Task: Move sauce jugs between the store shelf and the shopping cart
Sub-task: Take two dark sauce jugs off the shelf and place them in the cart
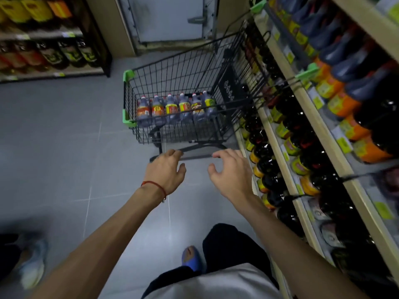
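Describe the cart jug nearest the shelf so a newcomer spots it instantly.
Find the black wire cart with green corner guards beside the right-hand shelf. Six jugs stand in a row inside. The jug nearest the shelf has a plain yellow-green label; the others show red or orange.

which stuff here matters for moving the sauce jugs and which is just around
For the job: shopping cart, sauce jugs inside, shelf on the right, left hand, right hand.
Just around: far bottle rack, grey door, pale shoe.

jug labels (172, 108) unreadable, store shelf (350, 186) cut off right
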Demonstrator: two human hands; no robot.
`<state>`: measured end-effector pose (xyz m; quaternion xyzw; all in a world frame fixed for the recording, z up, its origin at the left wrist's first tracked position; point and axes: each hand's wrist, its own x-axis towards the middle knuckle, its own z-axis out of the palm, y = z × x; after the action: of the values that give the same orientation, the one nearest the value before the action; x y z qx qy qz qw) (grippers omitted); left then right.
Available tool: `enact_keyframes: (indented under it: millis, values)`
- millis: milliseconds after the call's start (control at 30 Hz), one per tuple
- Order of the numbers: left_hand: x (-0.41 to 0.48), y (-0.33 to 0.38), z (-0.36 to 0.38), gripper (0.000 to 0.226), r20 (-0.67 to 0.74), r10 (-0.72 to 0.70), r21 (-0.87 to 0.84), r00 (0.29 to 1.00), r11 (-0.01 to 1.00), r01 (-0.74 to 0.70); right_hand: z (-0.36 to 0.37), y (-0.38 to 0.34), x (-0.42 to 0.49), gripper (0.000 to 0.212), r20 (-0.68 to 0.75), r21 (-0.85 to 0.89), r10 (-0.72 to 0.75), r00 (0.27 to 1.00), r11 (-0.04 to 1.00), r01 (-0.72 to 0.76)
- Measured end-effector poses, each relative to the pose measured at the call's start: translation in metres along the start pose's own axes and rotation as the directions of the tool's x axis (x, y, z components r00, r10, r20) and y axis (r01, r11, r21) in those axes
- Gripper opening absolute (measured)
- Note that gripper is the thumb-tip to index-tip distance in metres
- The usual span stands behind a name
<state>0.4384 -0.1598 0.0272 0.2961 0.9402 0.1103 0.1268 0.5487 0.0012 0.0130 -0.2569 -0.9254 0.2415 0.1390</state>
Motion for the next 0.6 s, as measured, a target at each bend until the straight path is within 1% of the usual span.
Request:
enact_keyframes:
  millis: [67,167,267,400,467,600]
  values:
    - [0.041,-0.008,-0.007,0.04,0.008,0.0,0.002,1.0,1.0,0.0,0.01,-0.005,0.045,0.027,-0.024,0.013,-0.024,0.999,1.0,0.025]
    - [0.103,-0.02,-0.013,0.041,-0.002,-0.024,-0.005,1.0,1.0,0.024,0.03,-0.007,0.115,0.026,-0.016,0.007,-0.068,0.998,0.998,0.069]
    - [0.166,-0.03,-0.02,0.039,-0.023,-0.044,-0.018,0.999,0.999,0.044,0.049,-0.007,0.184,0.029,0.021,0.039,-0.09,0.996,0.995,0.089]
    - [0.236,-0.042,-0.029,0.031,0.015,-0.085,-0.018,0.996,0.996,0.085,0.071,-0.009,0.259,0.025,0.065,0.06,-0.09,0.994,0.994,0.086]
    - [0.266,-0.049,-0.03,0.029,0.032,-0.121,-0.033,0.992,0.992,0.122,0.084,-0.013,0.293,0.025,0.124,0.056,-0.1,0.987,0.994,0.093]
    - [0.309,-0.072,-0.022,0.036,0.082,-0.174,-0.07,0.981,0.981,0.18,0.113,-0.022,0.344,0.026,0.248,0.059,-0.114,0.962,0.993,0.102]
